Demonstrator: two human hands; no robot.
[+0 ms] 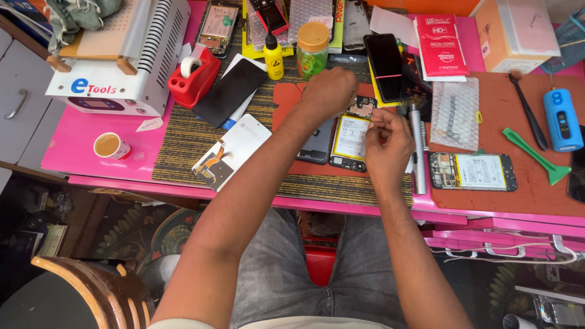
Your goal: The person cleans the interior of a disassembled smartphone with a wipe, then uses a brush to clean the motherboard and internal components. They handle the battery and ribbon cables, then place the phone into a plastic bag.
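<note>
An opened phone [348, 141] with a yellow-edged white battery lies on a red mat [292, 97] in the middle of the pink table. My left hand [329, 89] is closed in a fist above its top end, near the exposed circuit board [363, 106]. My right hand [388, 139] hovers at the phone's right edge with fingertips pinched together on something too small to make out. A dark phone back panel [316, 145] lies just left of the opened phone.
A second opened phone [473, 171], green pry tool [536, 155], blue device [562, 119] and silver pen-like tool [418, 152] lie right. A white screen panel [232, 152], red tape dispenser [193, 79], yellow bottle [273, 57], green jar [312, 50], white machine [122, 55] and paper cup [111, 145] lie left.
</note>
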